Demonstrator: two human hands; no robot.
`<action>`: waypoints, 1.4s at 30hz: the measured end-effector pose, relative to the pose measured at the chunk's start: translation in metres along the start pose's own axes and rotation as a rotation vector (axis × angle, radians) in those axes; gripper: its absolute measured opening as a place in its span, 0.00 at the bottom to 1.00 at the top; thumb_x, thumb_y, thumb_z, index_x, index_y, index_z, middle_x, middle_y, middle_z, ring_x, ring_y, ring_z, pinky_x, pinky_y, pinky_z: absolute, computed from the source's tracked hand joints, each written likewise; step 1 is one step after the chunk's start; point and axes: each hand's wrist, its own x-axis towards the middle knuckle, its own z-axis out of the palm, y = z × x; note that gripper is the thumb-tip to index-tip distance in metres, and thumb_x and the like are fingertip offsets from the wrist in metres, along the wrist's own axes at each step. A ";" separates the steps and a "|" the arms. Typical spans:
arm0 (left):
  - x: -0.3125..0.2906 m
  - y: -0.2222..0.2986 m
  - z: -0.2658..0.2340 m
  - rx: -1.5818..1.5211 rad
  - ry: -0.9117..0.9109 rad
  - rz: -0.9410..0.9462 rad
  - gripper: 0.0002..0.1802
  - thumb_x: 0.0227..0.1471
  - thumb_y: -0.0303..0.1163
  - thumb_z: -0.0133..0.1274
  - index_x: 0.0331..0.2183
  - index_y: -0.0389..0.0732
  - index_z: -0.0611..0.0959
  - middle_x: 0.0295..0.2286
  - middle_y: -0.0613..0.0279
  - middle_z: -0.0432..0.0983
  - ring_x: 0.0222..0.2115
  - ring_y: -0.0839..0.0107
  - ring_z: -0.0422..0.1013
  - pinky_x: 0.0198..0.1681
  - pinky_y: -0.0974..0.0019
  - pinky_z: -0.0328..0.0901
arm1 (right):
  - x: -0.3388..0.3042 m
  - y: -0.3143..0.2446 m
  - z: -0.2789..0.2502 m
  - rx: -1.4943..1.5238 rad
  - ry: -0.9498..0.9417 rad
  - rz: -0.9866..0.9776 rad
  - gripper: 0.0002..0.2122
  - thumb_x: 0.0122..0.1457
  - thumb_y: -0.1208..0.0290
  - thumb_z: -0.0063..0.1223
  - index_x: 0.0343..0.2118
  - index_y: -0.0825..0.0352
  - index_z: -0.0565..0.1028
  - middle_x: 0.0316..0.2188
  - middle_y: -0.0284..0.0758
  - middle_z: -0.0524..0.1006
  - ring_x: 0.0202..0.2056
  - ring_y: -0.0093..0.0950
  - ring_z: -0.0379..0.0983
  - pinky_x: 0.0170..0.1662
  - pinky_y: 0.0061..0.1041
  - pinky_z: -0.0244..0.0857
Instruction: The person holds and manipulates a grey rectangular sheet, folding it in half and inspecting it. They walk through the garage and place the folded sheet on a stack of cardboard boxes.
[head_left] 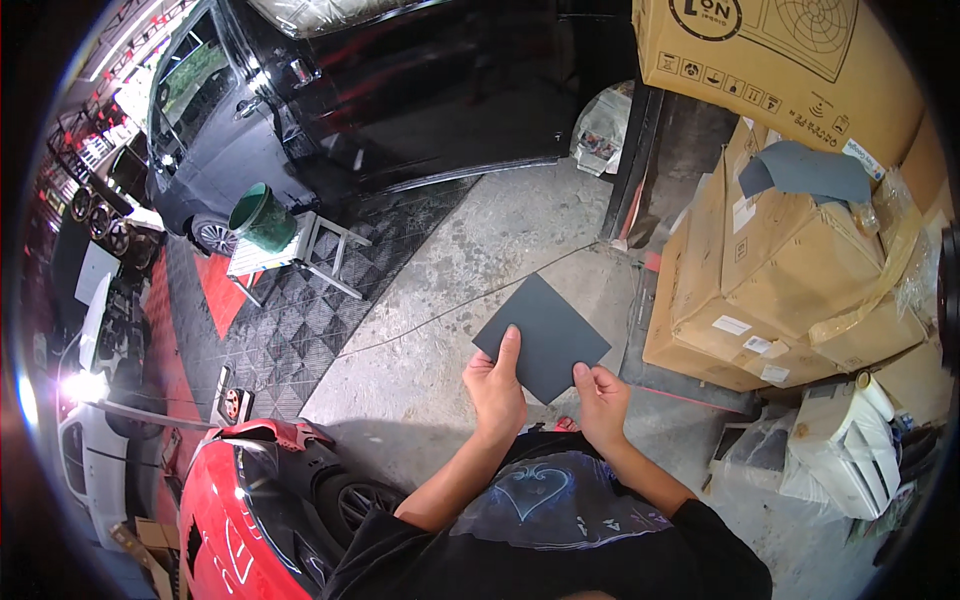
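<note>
A dark grey square sheet of sandpaper (pixel 543 338) is stretched out flat between my two hands, turned so that one corner points away from me. My left hand (pixel 497 392) pinches its left edge, thumb on top. On the lower right edge, my right hand (pixel 601 403) holds it between thumb and bent fingers. The fingers under the sheet are hidden.
Cardboard boxes (pixel 700 290) are stacked on the right, with a curled grey sheet (pixel 815 172) on top. A green bucket (pixel 265 222) stands on a metal step bench (pixel 325 255). A black car (pixel 430 100) is ahead, a red car (pixel 215 510) at lower left.
</note>
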 end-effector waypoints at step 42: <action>0.003 -0.013 0.021 -0.055 -0.127 -0.053 0.07 0.59 0.25 0.54 0.41 0.36 0.80 0.37 0.62 0.80 0.35 0.77 0.75 0.38 0.73 0.69 | 0.014 0.007 -0.014 0.029 0.065 -0.058 0.13 0.59 0.72 0.61 0.19 0.70 0.73 0.19 0.26 0.71 0.25 0.14 0.63 0.30 0.18 0.57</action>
